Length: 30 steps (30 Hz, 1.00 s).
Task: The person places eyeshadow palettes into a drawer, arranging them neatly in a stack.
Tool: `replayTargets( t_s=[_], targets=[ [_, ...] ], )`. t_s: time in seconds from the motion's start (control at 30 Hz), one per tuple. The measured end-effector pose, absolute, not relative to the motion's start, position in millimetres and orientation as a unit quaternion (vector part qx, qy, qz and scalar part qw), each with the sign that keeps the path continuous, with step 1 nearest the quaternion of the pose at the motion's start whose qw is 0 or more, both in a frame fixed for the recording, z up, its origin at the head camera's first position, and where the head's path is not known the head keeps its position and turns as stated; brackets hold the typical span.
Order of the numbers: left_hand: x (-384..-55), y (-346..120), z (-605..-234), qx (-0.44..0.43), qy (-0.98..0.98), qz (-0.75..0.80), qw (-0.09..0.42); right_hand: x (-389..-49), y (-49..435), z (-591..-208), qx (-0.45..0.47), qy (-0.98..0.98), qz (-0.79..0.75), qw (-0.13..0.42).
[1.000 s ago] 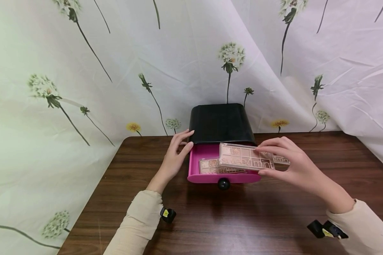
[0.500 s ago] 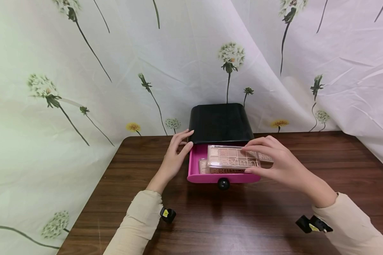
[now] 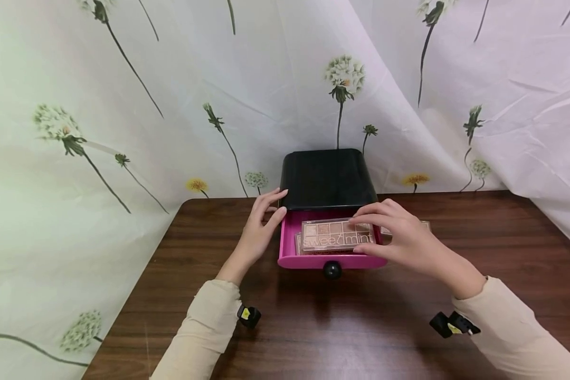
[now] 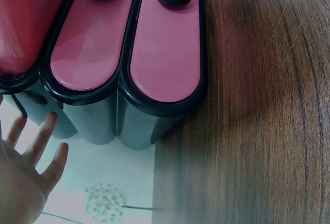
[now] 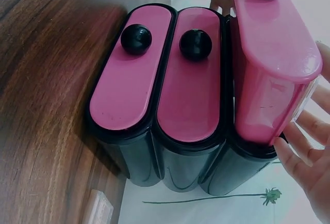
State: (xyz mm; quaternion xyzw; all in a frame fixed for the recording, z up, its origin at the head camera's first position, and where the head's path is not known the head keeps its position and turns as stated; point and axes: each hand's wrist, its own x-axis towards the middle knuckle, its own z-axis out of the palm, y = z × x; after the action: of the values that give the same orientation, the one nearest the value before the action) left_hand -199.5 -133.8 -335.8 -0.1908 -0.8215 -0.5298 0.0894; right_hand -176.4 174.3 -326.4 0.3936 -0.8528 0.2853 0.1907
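A black cabinet (image 3: 330, 177) with pink drawers stands at the back of the table, its top drawer (image 3: 294, 262) pulled out. My right hand (image 3: 404, 235) pinches the right end of a clear-lidded eyeshadow palette (image 3: 330, 241), thumb at the front edge and fingers over the far one. The palette lies within the drawer's outline, over a second palette (image 3: 298, 245) that is mostly covered. My left hand (image 3: 258, 229) touches the cabinet's left side with loosely extended fingers; in the left wrist view those fingers (image 4: 44, 141) are spread beside the black casing.
Two closed pink drawers (image 5: 188, 100) with round black knobs sit below the open one. Another palette (image 3: 425, 225) lies on the brown wooden table (image 3: 342, 327) right of the cabinet, partly behind my right hand. A white cloth with dandelion prints (image 3: 266, 79) hangs behind.
My right hand has carried the palette leftward and down into the open drawer, covering most of the one beneath. My left hand has stayed at the cabinet's side. The view has tilted slightly.
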Motion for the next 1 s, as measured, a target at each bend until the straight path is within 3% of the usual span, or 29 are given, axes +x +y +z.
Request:
replayTargets(
  t_s=[0.5, 1.0],
  targets=[
    [-200.3, -134.7, -336.8, -0.190, -0.822, -0.529, 0.090, -178.4, 170.5, -320.8, 0.383, -0.872, 0.243, 0.182],
    [-199.1, -134.6, -336.5, -0.193, -0.820, -0.531, 0.089, -174.8, 166.8, -311.4, 0.353, -0.905, 0.212, 0.111]
  ],
)
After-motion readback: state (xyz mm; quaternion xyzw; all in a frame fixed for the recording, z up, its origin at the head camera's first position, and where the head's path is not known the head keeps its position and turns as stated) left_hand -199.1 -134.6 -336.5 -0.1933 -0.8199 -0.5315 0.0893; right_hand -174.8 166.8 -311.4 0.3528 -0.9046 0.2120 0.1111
